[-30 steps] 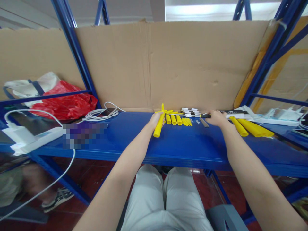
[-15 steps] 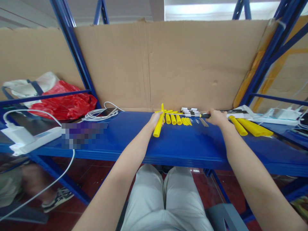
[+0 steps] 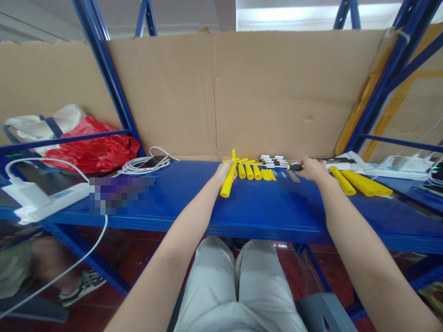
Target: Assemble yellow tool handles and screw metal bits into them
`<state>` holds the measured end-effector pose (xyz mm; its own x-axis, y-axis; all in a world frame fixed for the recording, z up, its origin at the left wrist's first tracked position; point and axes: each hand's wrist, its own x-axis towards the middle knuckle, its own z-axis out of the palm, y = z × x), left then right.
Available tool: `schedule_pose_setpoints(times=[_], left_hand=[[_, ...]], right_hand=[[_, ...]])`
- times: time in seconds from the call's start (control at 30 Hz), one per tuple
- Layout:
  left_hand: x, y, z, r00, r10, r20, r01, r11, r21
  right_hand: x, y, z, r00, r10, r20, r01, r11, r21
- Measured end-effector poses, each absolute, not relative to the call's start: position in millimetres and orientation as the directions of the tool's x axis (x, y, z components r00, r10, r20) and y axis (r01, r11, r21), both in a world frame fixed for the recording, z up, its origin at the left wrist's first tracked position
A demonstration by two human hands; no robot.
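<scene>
My left hand [image 3: 225, 170] is closed round a long yellow plastic tube [image 3: 229, 181] that tilts up from the blue shelf [image 3: 194, 203]. My right hand [image 3: 312, 169] grips the black and yellow handle of a screwdriver [image 3: 273, 165], whose thin shaft runs left over a row of short yellow pieces [image 3: 256, 173]. Small white and black parts [image 3: 274, 159] lie behind that row. Beside my right wrist lie long yellow tubes [image 3: 360, 182].
A cardboard sheet [image 3: 249, 92] backs the shelf between blue uprights. White coiled cable [image 3: 145, 163] lies to the left, a red bag [image 3: 93, 147] and a white power strip [image 3: 48, 198] farther left. A small metal piece [image 3: 294, 176] lies near my right hand. Another person's shoe [image 3: 81, 286] shows below.
</scene>
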<state>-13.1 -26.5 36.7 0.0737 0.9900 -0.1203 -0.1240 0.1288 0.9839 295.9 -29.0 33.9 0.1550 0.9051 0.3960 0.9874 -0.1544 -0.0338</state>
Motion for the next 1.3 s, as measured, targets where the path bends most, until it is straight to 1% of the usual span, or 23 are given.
schedule_pose_setpoints(times=[0.2, 0.3, 0.4, 0.6, 0.73, 0.87, 0.93, 1.03, 1.1, 1.17, 1.23, 1.3], left_hand=[[-13, -27, 37, 0.067, 0.99, -0.124, -0.135, 0.132, 0.982], [-13, -29, 39, 0.06, 0.989, -0.138, -0.124, 0.145, 0.982], [-12, -29, 40, 0.064, 0.988, -0.138, -0.114, 0.144, 0.983], [-13, -30, 40, 0.071, 0.988, -0.137, -0.128, 0.145, 0.981], [-13, -31, 41, 0.059, 0.988, -0.14, -0.139, 0.147, 0.979], [-13, -31, 41, 0.061, 0.989, -0.138, -0.155, 0.146, 0.977], [-12, -31, 41, 0.071, 0.988, -0.138, -0.164, 0.148, 0.975], [-11, -32, 41, 0.078, 0.988, -0.133, -0.169, 0.145, 0.975], [-10, -33, 42, 0.082, 0.987, -0.141, -0.166, 0.153, 0.974], [-9, -33, 42, 0.094, 0.983, -0.157, -0.162, 0.171, 0.972], [-8, -33, 41, 0.114, 0.979, -0.167, -0.155, 0.183, 0.971], [-6, -32, 39, 0.139, 0.977, -0.162, -0.147, 0.182, 0.972]], right_hand=[[295, -29, 35, 0.119, 0.911, 0.396, 0.993, -0.108, -0.049], [295, -29, 35, 0.098, 0.907, 0.41, 0.995, -0.092, -0.034], [296, -29, 35, 0.103, 0.896, 0.433, 0.994, -0.106, -0.018], [298, -28, 34, 0.166, 0.871, 0.462, 0.986, -0.148, -0.074], [301, -28, 34, 0.166, 0.869, 0.466, 0.986, -0.16, -0.053], [301, -29, 35, 0.13, 0.884, 0.449, 0.991, -0.129, -0.033], [298, -29, 35, 0.075, 0.904, 0.422, 0.997, -0.069, -0.029], [288, -28, 34, -0.095, 0.934, 0.345, 0.992, 0.119, -0.048], [280, -27, 32, -0.238, 0.933, 0.27, 0.956, 0.274, -0.104], [272, -25, 29, -0.347, 0.917, 0.198, 0.906, 0.382, -0.181], [264, -22, 26, -0.403, 0.901, 0.161, 0.871, 0.431, -0.235], [257, -19, 21, -0.435, 0.885, 0.169, 0.845, 0.466, -0.263]])
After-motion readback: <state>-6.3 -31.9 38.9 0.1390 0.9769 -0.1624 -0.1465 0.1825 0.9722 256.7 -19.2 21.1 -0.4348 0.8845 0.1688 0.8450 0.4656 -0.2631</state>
